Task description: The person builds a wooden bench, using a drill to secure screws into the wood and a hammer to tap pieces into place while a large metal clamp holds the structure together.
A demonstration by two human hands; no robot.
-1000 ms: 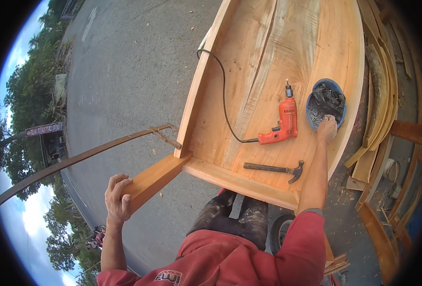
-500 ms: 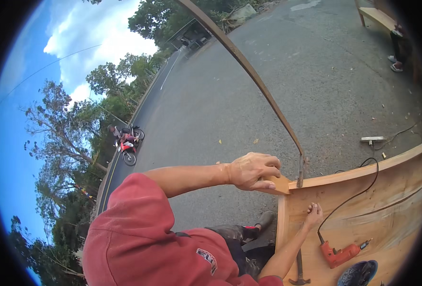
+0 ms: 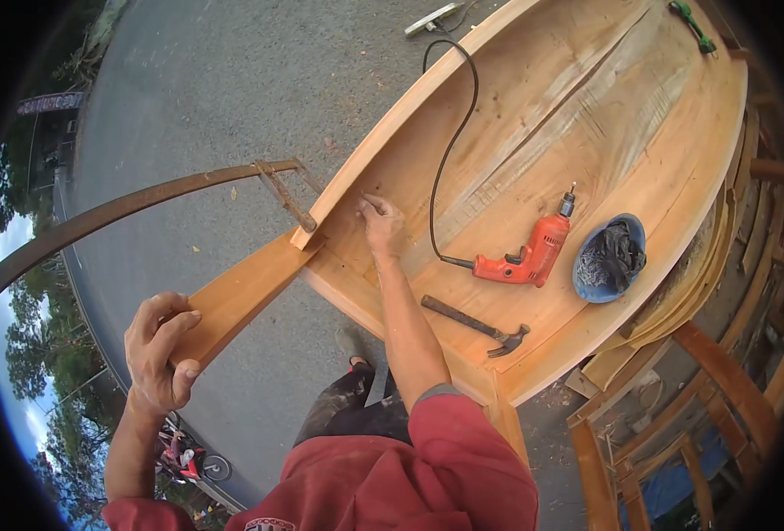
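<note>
A smooth wooden post (image 3: 248, 290) juts out to the left from the corner of a large wooden frame with a panel inside it (image 3: 463, 53). My left hand (image 3: 157, 347) is closed round the post's free end, thumb on the near side. Inside the frame, near that corner, my right hand (image 3: 381, 227) has its fingers pinched together just over the panel; anything in them is too small to make out. A long rusty metal bar clamp (image 3: 144, 202) reaches to the frame's rim beside the joint. On the panel lie a claw hammer (image 3: 476, 326) and a red corded drill (image 3: 525, 257).
A blue bowl (image 3: 589, 285) with nails and black plastic sits right of the drill. Its black cord (image 3: 445, 146) crosses the rim toward a white power strip (image 3: 433, 19). A green tool (image 3: 693, 28) lies at the far end. Wooden furniture parts (image 3: 710, 389) stand at right.
My view has swung right and down, bringing more of the panel, the bowl and hammer into sight. My left hand still grips the post; my right stays near the corner, fingers pinched.
</note>
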